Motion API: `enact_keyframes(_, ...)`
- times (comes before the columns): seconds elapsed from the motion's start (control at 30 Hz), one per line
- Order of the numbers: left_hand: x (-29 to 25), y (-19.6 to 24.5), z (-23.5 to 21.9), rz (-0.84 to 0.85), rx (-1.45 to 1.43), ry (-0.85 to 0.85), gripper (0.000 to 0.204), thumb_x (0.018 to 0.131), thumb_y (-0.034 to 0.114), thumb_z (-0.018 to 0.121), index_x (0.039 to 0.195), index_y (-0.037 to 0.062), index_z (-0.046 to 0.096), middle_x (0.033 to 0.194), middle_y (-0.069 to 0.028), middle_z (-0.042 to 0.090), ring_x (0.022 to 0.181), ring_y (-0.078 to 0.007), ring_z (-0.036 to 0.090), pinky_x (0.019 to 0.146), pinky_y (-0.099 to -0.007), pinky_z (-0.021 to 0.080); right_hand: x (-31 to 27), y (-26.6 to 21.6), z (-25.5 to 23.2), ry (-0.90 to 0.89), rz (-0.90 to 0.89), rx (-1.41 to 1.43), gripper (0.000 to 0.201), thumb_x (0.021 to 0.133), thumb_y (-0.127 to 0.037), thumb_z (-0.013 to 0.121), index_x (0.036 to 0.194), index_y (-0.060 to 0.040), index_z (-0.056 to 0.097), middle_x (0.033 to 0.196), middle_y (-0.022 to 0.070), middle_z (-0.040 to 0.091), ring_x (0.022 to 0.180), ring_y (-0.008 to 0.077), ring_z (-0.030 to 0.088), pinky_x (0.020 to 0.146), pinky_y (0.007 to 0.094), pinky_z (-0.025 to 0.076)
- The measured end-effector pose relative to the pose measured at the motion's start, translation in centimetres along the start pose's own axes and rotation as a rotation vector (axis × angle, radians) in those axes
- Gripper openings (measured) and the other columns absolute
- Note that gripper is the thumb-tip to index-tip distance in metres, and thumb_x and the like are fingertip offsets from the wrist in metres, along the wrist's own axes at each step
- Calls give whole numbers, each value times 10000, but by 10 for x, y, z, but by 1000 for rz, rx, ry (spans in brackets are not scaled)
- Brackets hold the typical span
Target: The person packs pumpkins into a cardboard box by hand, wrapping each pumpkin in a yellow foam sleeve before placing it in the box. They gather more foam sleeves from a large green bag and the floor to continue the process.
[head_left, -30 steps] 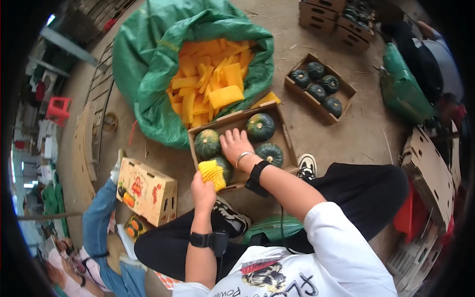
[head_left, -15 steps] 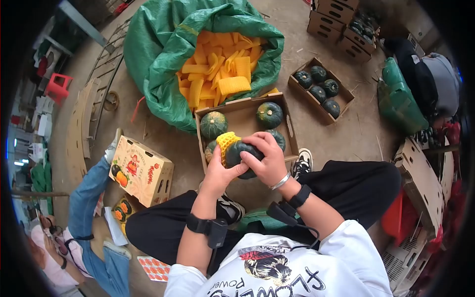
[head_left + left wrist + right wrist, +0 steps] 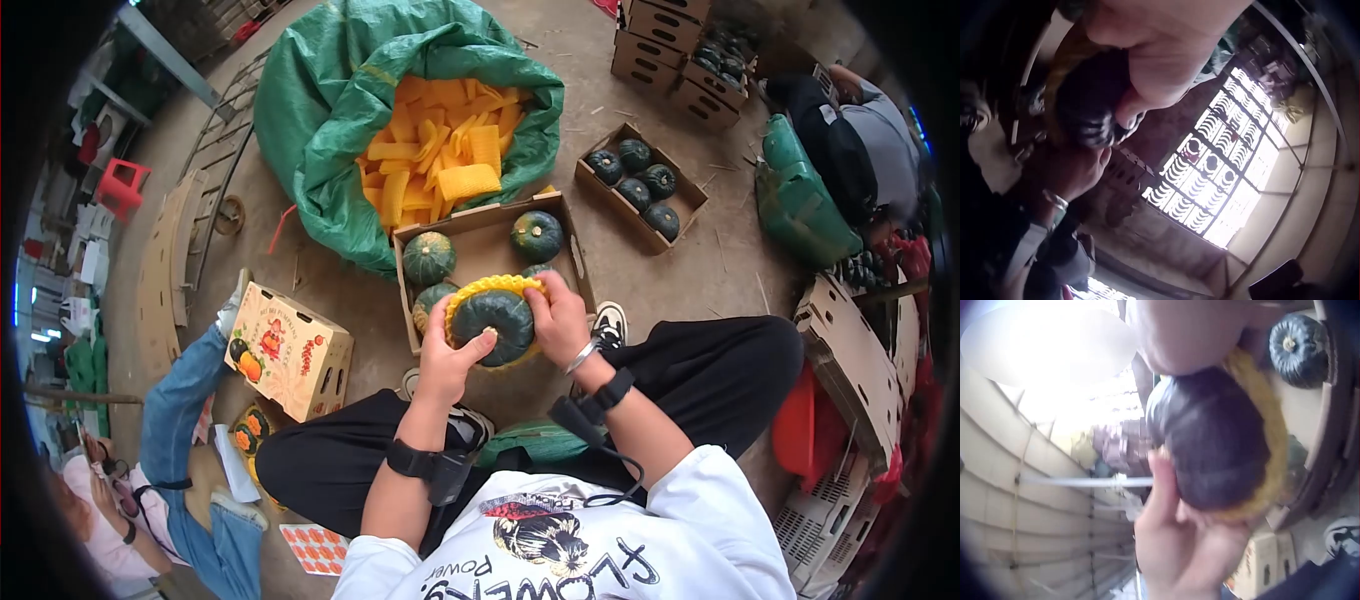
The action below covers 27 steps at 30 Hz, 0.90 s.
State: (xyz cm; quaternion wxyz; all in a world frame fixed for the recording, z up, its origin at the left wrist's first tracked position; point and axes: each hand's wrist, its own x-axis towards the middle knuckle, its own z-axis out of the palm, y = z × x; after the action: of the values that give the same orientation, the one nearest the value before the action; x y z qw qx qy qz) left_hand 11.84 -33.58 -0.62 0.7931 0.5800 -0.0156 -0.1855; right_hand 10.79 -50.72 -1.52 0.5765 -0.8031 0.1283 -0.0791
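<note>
One dark pumpkin (image 3: 503, 322) held up close: left hand (image 3: 447, 360) grips it, right hand (image 3: 562, 325) pinches its yellow foam net (image 3: 496, 283). Sleeving step, by the look; next move likely calls for evening the net all round. Just beyond, open carton (image 3: 486, 235); farther, green sack (image 3: 312, 130).

From the head view I'm making out "FLOWER" on the white shirt (image 3: 590, 510) at about half past five, with "Power" running smaller just beside it; both words are standing upside down to me. Between eight and nine o'clock, the printed carton (image 3: 285, 350) is showing a small line along its top edge that seems to be reading "BEI BEI PUMPKINS", while its bold red characters are staying too blurred for me to decipher.
</note>
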Motion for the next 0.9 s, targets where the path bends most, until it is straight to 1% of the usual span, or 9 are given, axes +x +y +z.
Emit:
enact_keyframes(0.07, 0, -1, 2, 59, 38, 43, 647, 752, 52, 736, 1279, 5, 365, 1150, -88, 525, 1046, -164, 527, 910, -300, 439, -3, 37, 14, 29, -101, 196, 247, 895, -173, 550, 1085, -18, 583, 861, 55, 618, 800, 138, 578, 697, 312, 468)
enact_keyframes(0.13, -3, -1, 1, 51, -8, 140, 645, 756, 64, 736, 1282, 7, 366, 1141, -85, 533, 1036, -161, 533, 900, -296, 442, -9, -2, -12, -367, 454, 455, 324, 919, -243, 514, 1147, -25, 591, 978, 35, 607, 889, 148, 575, 820, 301, 463)
enact_keyframes(0.27, 3, -9, -1, -201, 16, 7, 668, 762, 156, 747, 1288, 8, 363, 1129, -82, 541, 1032, -166, 537, 896, -306, 444, 5, 41, 7, -457, 639, 1299, 383, 960, -336, 404, 1168, -49, 549, 1121, 100, 612, 998, 212, 600, 892, 364, 467)
enact_keyframes(0.33, 2, -14, 10, 60, 1019, 122, 852, 652, 335, 804, 1295, 1, 355, 1308, -212, 383, 1180, -341, 441, 965, -421, 390, 2, 56, 18, -530, 704, 1577, 381, 968, -328, 380, 1174, -49, 539, 1144, 102, 602, 1025, 217, 592, 913, 374, 461)
enact_keyframes(0.4, 6, 13, 27, 378, 1406, -80, 936, 565, 384, 828, 1317, 59, 376, 1346, -208, 333, 1241, -381, 353, 994, -485, 347, 6, 60, 20, -498, 736, 1429, 379, 985, -324, 343, 1173, -53, 529, 1120, 95, 604, 1015, 210, 593, 913, 367, 465)
enact_keyframes(0.43, 6, 15, 39, 210, 1517, -301, 918, 526, 337, 825, 1307, 106, 401, 1288, -179, 389, 1214, -388, 359, 994, -485, 340, 11, 47, 18, -450, 685, 1265, 375, 988, -314, 343, 1174, -45, 528, 1111, 93, 604, 1001, 201, 591, 895, 353, 470)
enact_keyframes(0.5, 33, 12, 29, 218, 1397, -257, 888, 519, 309, 803, 1294, 133, 406, 1254, -174, 397, 1174, -389, 377, 977, -476, 357, 26, 67, 26, -425, 445, 968, 371, 998, -287, 335, 1148, -35, 563, 1071, 73, 611, 967, 165, 579, 832, 312, 476)
enact_keyframes(0.63, 108, -22, 14, 283, 1299, 67, 812, 544, 266, 765, 1268, 135, 420, 1212, -159, 412, 1117, -375, 406, 951, -443, 387, 56, 68, 2, -26, -328, -654, 225, 815, -234, 557, 992, -131, 649, 984, 40, 626, 937, 265, 527, 796, 417, 379)
enact_keyframes(0.9, 141, -46, 22, -99, 1706, -202, 976, 639, 406, 784, 1396, 125, 235, 1419, -199, 226, 1261, -471, 267, 850, -558, 476, 62, 64, -8, 18, -180, -688, 274, 761, -228, 638, 997, -89, 647, 1020, 88, 592, 986, 275, 502, 825, 407, 389)
